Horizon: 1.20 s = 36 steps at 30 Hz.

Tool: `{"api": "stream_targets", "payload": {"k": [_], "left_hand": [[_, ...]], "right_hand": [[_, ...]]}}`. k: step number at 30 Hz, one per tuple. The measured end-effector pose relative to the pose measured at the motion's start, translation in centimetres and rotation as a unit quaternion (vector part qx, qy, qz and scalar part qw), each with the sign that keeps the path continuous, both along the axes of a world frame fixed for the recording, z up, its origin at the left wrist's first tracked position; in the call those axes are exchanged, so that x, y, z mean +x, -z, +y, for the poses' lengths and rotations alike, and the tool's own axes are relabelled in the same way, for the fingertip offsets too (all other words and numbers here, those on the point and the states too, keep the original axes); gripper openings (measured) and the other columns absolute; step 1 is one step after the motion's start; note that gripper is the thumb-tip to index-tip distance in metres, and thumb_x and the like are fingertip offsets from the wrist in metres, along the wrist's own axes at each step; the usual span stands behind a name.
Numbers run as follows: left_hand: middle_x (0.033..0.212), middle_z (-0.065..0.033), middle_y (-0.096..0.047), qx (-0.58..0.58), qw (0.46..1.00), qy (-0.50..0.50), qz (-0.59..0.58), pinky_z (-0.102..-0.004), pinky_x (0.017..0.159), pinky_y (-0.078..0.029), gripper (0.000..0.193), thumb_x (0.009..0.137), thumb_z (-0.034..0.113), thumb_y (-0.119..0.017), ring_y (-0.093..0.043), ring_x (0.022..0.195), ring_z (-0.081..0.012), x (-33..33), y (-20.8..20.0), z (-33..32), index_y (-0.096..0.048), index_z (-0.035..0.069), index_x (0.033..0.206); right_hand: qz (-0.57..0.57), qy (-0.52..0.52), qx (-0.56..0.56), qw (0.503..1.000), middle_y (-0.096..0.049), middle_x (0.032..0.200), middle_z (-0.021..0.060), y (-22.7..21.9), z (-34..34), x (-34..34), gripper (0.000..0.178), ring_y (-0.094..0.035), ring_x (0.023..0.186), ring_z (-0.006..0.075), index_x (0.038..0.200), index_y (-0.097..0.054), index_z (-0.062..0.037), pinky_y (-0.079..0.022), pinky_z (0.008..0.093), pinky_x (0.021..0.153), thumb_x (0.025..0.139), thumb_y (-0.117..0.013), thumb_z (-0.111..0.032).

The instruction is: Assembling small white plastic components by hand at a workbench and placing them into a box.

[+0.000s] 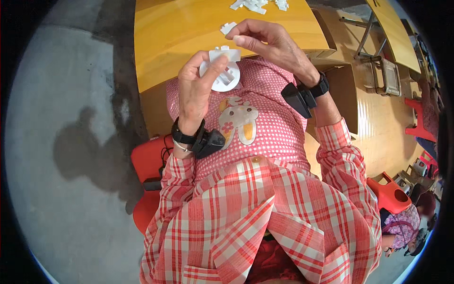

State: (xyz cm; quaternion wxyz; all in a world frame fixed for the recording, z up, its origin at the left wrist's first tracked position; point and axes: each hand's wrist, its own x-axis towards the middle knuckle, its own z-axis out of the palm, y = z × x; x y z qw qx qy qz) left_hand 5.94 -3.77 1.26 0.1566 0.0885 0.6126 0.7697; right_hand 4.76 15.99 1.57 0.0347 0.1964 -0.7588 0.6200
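Observation:
My left hand [196, 83], closed with its thumb on top, grips a round white plastic disc [229, 84] with raised or cut-out shapes at its middle. A flat white rectangular piece [231, 54] with small tabs lies across the disc's far edge, partly under my thumb. Both are just off the table's near edge, above my lap. Farther off to the right, my right hand [274, 45] reaches over the table with thumb and index finger curled together. A small white plastic piece [227, 28] is at its index fingertip. Whether the fingers hold it or anything else is hidden.
Several white plastic pieces [255, 4] lie heaped at the far side of the yellow table [175, 42]. Cardboard [341, 94] is below its right side. A red stool [146, 158] stands at my left. Another person [402, 227] is at the far right beside a red chair [390, 194].

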Motion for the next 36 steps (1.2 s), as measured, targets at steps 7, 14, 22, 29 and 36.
{"api": "stream_targets", "payload": {"k": [7,14,22,29,36], "left_hand": [[0.075,0.0006,-0.062,-0.054,0.998,0.004,0.011,-0.0183,0.057,-0.045,0.015,0.085,0.017,-0.066,-0.056,0.065,-0.003,0.0,0.1,0.2,-0.061,0.003,0.083],[0.075,0.0007,-0.061,-0.033,0.999,0.015,0.009,-0.0187,0.057,-0.045,0.015,0.084,0.017,-0.067,-0.056,0.064,-0.0038,-0.4,0.5,0.6,-0.061,0.003,0.086],[0.078,-0.0016,-0.063,0.015,0.997,0.047,-0.054,-0.0192,0.056,-0.046,0.021,0.084,0.021,-0.067,-0.058,0.063,-0.0058,-0.2,0.0,0.2,-0.062,0.002,0.091],[0.079,-0.0057,-0.065,0.093,0.954,0.191,-0.21,-0.0182,0.04,-0.046,0.028,0.086,0.025,-0.062,-0.062,0.057,-0.009,-0.9,-0.7,-1.2,-0.061,0.0,0.099],[0.081,-0.0052,-0.065,0.079,0.962,0.19,-0.177,-0.0185,0.041,-0.047,0.031,0.087,0.026,-0.061,-0.062,0.058,-0.008,-1.0,-0.8,-1.1,-0.058,0.0,0.104]], "right_hand": [[0.068,0.025,0.096,0.993,-0.064,0.078,0.0078,-0.2,-0.2,0.6,0.027,-0.062,0.07,0.0168,0.094,-0.065,-0.0027,-0.049,0.029,0.062,0.083,-0.066,-0.028],[0.154,0.052,0.157,0.974,-0.063,0.077,0.0021,-0.2,-0.2,0.6,0.019,-0.056,0.067,0.0109,0.092,-0.066,-0.0039,-0.047,0.0258,0.061,0.082,-0.067,-0.02],[0.112,0.019,0.033,0.993,-0.065,0.087,0.0056,0.9,0.2,0.3,0.019,-0.061,0.078,0.0167,0.102,-0.065,-0.0066,-0.049,0.0271,0.069,0.087,-0.06,-0.018],[0.126,-0.101,0.003,0.987,-0.063,0.097,0.0039,0.5,0.7,-0.3,0.02,-0.057,0.091,0.0173,0.104,-0.066,-0.0089,-0.044,0.0301,0.084,0.085,-0.061,-0.013],[0.081,-0.143,0.001,0.986,-0.059,0.099,0.0047,0.0,0.8,-0.3,0.02,-0.054,0.097,0.0153,0.105,-0.065,-0.0041,-0.043,0.0283,0.087,0.087,-0.058,-0.007]]}}
